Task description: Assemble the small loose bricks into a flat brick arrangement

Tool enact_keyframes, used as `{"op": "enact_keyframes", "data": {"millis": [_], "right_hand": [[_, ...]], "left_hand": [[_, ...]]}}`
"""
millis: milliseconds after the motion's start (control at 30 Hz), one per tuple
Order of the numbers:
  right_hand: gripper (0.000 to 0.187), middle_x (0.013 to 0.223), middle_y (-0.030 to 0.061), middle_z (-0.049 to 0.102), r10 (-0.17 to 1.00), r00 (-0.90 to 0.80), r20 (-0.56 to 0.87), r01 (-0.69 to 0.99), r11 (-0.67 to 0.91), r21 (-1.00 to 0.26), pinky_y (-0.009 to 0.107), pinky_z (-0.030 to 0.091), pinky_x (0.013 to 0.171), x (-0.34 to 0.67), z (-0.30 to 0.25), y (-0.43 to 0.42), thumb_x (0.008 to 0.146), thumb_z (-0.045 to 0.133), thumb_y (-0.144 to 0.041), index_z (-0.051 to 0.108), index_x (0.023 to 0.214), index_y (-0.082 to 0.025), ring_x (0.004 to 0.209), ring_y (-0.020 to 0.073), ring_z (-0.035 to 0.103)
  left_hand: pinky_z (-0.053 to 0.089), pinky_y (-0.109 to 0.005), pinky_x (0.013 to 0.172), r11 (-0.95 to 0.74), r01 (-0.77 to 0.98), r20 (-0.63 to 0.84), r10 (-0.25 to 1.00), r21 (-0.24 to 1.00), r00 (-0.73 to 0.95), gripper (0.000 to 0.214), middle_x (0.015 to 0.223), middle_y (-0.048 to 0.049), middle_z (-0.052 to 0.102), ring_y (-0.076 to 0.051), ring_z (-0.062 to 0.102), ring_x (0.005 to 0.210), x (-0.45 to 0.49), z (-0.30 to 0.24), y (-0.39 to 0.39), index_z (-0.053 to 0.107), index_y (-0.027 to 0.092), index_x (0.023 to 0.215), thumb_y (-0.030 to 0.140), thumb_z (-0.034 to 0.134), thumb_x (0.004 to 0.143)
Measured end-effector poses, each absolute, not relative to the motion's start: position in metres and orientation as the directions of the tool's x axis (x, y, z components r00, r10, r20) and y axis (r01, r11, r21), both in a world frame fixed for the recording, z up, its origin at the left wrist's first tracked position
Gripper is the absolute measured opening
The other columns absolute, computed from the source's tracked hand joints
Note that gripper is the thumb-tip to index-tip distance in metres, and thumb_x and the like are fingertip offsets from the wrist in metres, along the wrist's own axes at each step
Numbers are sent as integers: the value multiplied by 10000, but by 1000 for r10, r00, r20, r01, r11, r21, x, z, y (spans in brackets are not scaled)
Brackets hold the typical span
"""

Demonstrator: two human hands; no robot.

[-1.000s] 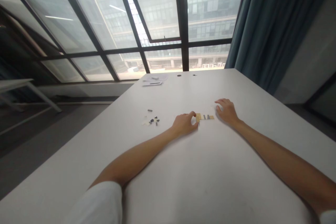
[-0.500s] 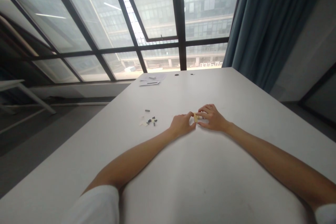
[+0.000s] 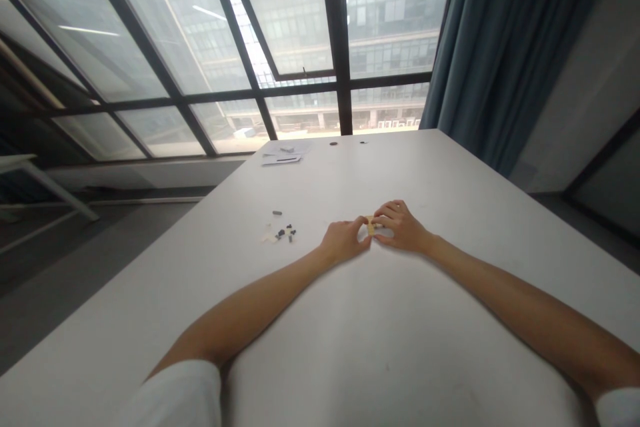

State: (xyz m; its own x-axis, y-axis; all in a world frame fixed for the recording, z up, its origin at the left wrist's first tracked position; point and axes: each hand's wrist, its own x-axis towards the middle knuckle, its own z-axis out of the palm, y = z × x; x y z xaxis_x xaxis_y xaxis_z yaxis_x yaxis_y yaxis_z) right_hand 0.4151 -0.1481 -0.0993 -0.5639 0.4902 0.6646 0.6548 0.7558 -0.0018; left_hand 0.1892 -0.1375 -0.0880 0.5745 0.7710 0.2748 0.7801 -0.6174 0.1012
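Observation:
Both of my arms reach out across a white table [image 3: 400, 320]. My left hand [image 3: 342, 241] and my right hand [image 3: 401, 227] meet over a small tan brick plate [image 3: 371, 225] that lies on the tabletop. The fingers of both hands are curled and pinch its two ends, so only a sliver of tan shows between them. A small pile of loose dark and pale brick pieces [image 3: 281, 234] lies to the left of my left hand.
Papers [image 3: 283, 153] and two small dark spots [image 3: 333, 143] sit near the table's far edge. Beyond it are large windows; a blue curtain [image 3: 495, 47] hangs at the right. Another table [image 3: 30, 167] stands at the far left.
My right hand moved left from beside the tan plate and closed on it, covering most of it. My left hand kept its hold on the plate's left end.

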Motion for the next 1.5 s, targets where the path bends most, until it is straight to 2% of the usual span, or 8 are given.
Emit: {"op": "enact_keyframes", "data": {"millis": [467, 1000, 1300, 1500], "right_hand": [[249, 1025, 71, 698, 528, -566, 633, 651, 757, -50, 440, 357, 920, 415, -96, -150, 856, 719, -283, 682, 1092, -212, 1020, 258, 574], [274, 1019, 81, 679, 503, -573, 647, 607, 791, -77, 440, 377, 904, 414, -96, -152, 831, 715, -286, 639, 1083, -210, 1006, 267, 561], [281, 1019, 83, 673, 516, -577, 633, 609, 788, -87, 437, 380, 889, 413, -95, -155, 803, 716, -267, 629, 1065, -218, 1000, 270, 557], [270, 1019, 69, 687, 506, -607, 613, 578, 810, -96, 440, 385, 906, 416, -93, -154, 799, 727, -282, 649, 1053, -235, 1004, 262, 579]], "left_hand": [[515, -285, 741, -649, 740, 302, 752, 177, 587, 430, 810, -9, 744, -208, 726, 777, 185, -89, -136, 621, 270, 1284, 472, 604, 905], [469, -250, 681, -693, 679, 338, 716, 242, 610, 436, 744, 28, 691, -155, 668, 670, 182, -90, -139, 628, 249, 1255, 470, 627, 880], [466, -246, 665, -698, 672, 340, 712, 246, 614, 429, 743, 28, 690, -150, 661, 657, 183, -91, -138, 636, 242, 1231, 482, 637, 875], [496, -265, 713, -685, 694, 296, 726, 223, 621, 424, 769, 9, 713, -176, 692, 707, 184, -88, -141, 647, 243, 1208, 497, 639, 868]]}}
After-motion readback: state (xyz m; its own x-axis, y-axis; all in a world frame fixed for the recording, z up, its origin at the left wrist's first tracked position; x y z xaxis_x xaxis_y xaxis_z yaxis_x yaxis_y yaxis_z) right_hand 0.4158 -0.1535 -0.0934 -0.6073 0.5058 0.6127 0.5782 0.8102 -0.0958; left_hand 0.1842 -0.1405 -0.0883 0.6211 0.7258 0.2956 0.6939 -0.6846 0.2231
